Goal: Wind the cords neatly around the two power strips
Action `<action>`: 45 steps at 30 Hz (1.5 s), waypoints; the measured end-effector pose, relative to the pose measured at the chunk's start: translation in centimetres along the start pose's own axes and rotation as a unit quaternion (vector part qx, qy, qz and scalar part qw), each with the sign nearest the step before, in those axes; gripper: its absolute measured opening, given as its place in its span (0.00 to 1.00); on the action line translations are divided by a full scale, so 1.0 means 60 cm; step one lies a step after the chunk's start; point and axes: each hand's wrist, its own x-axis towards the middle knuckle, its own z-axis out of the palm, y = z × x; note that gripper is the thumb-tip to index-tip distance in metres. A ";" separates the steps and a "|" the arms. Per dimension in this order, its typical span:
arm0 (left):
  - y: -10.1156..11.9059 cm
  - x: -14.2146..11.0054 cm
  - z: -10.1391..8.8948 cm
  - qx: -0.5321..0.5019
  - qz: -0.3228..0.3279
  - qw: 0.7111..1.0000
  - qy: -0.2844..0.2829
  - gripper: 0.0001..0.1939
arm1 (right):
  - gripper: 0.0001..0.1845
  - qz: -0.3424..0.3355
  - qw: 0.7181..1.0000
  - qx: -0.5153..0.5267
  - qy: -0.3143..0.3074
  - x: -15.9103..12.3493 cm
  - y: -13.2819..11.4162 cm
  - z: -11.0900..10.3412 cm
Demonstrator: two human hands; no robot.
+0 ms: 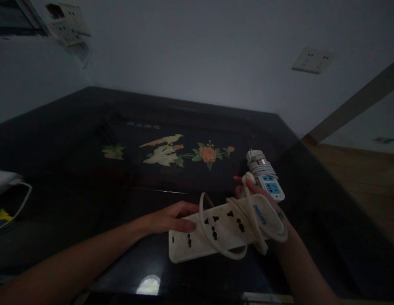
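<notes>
My left grip clamps the Philips strip at its left end; right grip pinches its cord. Wrapped strip on tabletop, right.

The person's left forearm is showing bare along its visible length, tapering smoothly toward the wrist. The right forearm is likewise showing bare. Both hands are appearing ungloved, the left hand displaying a broad, rounded thumb. At the right hand, a small red tip is showing; dimness is obscuring whether it is nail colour.
</notes>
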 end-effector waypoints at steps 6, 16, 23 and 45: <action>0.007 0.002 0.003 0.079 -0.066 0.988 -0.117 0.24 | 0.29 -0.042 0.995 0.013 -0.091 -0.010 -0.005 0.013; 0.000 0.012 0.005 0.025 -0.112 0.993 -0.023 0.25 | 0.15 -0.235 0.968 0.077 -0.043 -0.058 -0.055 -0.009; -0.013 0.019 0.008 -0.048 -0.056 0.992 0.106 0.23 | 0.10 -0.400 0.907 0.130 0.027 -0.085 -0.078 -0.033; 0.020 -0.001 0.012 -0.108 0.107 0.979 0.137 0.30 | 0.13 -0.233 0.965 -0.121 0.026 -0.011 -0.009 -0.002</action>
